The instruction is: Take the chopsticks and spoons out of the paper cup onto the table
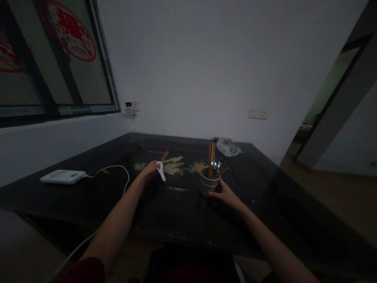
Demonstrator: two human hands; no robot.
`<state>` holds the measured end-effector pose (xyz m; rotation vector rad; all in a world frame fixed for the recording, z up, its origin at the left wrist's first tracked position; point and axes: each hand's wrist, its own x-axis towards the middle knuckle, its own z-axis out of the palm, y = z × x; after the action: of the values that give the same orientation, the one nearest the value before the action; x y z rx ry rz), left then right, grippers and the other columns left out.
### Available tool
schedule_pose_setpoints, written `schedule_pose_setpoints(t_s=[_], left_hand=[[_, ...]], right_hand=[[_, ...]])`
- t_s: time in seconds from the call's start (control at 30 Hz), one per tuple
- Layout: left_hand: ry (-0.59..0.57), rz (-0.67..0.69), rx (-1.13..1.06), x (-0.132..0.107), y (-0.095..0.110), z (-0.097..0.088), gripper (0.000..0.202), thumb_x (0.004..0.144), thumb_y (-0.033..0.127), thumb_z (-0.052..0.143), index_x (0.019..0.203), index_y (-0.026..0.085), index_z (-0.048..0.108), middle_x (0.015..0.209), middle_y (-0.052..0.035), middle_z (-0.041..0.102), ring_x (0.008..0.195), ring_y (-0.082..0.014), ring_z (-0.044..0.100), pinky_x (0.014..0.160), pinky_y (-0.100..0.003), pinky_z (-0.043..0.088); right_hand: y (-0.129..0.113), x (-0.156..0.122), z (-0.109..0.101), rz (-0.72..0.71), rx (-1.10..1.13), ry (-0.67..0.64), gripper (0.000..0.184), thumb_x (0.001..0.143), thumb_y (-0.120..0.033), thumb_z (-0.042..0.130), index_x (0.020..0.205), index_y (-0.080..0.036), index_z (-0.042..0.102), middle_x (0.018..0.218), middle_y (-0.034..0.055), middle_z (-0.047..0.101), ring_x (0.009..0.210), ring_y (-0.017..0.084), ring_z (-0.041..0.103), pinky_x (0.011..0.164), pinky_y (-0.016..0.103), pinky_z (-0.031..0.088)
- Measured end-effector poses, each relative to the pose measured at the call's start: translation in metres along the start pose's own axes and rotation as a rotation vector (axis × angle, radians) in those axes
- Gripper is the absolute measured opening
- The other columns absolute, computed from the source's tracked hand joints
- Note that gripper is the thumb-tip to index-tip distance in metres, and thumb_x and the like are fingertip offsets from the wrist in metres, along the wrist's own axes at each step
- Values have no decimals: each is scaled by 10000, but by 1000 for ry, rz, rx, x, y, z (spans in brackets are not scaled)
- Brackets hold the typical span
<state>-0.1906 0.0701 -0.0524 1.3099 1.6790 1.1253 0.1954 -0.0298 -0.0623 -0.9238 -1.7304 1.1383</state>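
Observation:
My left hand (151, 169) is closed round a white soup spoon (160, 171) and some wooden chopsticks (165, 155), held over the table left of the middle. The spoon's handle points down toward me, and the chopstick ends stick out up and to the right. My right hand (223, 193) grips the side of a light-coloured utensil cup (207, 188), which stands upright. In the cup are several wooden chopsticks (210, 159) and shiny metal spoons (216, 164). One stick leans out over the rim to the right.
The dark glossy table (179, 212) carries a painted flower pattern. A white power bank (63, 177) with a white cable (116, 166) lies at the left. A clear plastic bag (227, 147) sits at the back by the wall. Wall sockets (258, 114) are above.

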Motion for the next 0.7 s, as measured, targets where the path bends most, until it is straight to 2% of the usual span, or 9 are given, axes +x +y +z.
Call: schedule_pose_setpoints(t_s=[0.2, 0.43, 0.57, 0.7], left_hand=[[87, 76, 197, 3, -5, 1, 186, 737, 197, 494, 854, 111, 611, 777, -60, 667, 833, -215, 627, 642, -240, 465], [121, 82, 453, 3, -1, 0, 182, 698, 144, 517, 834, 125, 636, 881, -114, 694, 953, -261, 620, 716, -255, 448], [130, 79, 565, 3, 0, 3, 202, 740, 139, 491, 889, 113, 625, 1014, -154, 673, 1015, -269, 605, 765, -264, 437], [123, 80, 640, 3, -1, 6, 221, 791, 153, 458, 947, 101, 606, 1059, -168, 657, 1015, -257, 611, 770, -257, 431]], right_hand=[[-1, 0, 0, -19, -10, -10, 779, 608, -343, 779, 1292, -227, 425, 1286, 108, 543, 1226, 277, 482, 1070, 465, 333], [2, 1, -1, -8, -8, 0, 808, 598, -339, 789, 1302, -214, 413, 1315, 120, 514, 1210, 273, 494, 1052, 451, 359], [3, 0, -1, -24, -47, 12, 781, 606, -335, 788, 1288, -208, 430, 1315, 116, 515, 1227, 272, 476, 1069, 454, 331], [2, 0, -1, -18, -29, 4, 779, 610, -327, 788, 1284, -199, 421, 1315, 127, 511, 1210, 271, 493, 1051, 449, 360]])
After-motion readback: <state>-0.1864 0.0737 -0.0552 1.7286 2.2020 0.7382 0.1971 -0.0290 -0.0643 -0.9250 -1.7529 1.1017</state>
